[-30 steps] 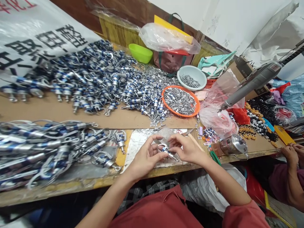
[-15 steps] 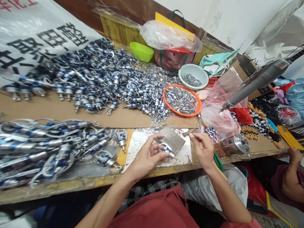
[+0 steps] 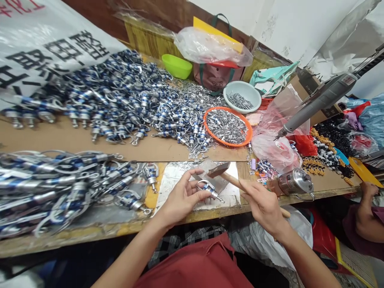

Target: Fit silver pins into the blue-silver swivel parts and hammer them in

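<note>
Pinched between the thumb and fingers of my left hand [image 3: 186, 193] is a small blue-and-silver metal piece [image 3: 212, 191] with a curved arm and a ring at its tip, much like a keychain. It is held at the near edge of a flat metal block [image 3: 220, 185], which lies on a stained white sheet [image 3: 171, 180]. My right hand [image 3: 261, 203] is wrapped round the wooden handle of a hammer [image 3: 234, 180]. The hammer's head is over the block, just above and right of the keychain piece. Whether the head touches the block I cannot tell.
Heaps of similar pieces [image 3: 126, 96] cover the left and back. An orange tray [image 3: 250, 136] holds small metal links; a pale bowl [image 3: 258, 100] holds pins. A power screwdriver [image 3: 318, 106] hangs at right above plastic bags, near a metal mug [image 3: 295, 182]. Another person's arm [image 3: 364, 208] shows far right.
My right hand has brought the hammer up and leftward, its head now over the metal block. My left hand keeps the piece in nearly the same place.
</note>
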A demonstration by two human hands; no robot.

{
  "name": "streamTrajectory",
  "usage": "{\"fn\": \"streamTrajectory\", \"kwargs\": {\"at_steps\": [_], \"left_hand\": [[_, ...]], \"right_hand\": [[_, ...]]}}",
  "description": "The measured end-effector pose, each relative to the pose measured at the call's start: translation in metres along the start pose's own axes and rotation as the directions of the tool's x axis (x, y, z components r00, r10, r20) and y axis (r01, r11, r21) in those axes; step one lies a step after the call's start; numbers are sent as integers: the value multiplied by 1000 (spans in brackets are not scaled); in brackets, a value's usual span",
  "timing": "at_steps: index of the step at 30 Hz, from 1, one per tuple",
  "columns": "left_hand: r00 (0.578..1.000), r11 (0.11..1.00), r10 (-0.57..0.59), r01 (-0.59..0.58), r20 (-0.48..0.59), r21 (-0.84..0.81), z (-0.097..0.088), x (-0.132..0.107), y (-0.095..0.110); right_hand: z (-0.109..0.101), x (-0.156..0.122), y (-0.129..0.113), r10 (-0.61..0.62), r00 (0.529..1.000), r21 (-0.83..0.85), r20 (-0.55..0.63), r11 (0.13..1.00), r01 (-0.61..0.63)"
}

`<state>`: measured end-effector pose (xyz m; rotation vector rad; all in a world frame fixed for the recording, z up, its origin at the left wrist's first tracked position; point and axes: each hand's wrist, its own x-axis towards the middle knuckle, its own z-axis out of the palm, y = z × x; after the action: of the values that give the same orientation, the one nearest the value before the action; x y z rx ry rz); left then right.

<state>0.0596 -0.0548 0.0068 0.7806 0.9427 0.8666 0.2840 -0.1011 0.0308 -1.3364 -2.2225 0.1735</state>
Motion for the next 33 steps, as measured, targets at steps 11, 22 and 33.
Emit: {"fn": "streamTrajectory", "kwargs": {"at_steps": [11, 22, 33], "left_hand": [[1000, 999, 26, -25, -11, 30, 0, 1, 0], [1000, 998, 27, -26, -15, 54, 1, -1, 2], [1000, 999, 26, -26, -4, 38, 2, 1, -3]], "right_hand": [[5, -21, -5, -52, 999, -149, -13, 988, 50], [5, -16, -9, -29, 999, -128, -30, 991, 25], [10, -31, -10, 65, 997, -92, 35, 994, -62]]}}
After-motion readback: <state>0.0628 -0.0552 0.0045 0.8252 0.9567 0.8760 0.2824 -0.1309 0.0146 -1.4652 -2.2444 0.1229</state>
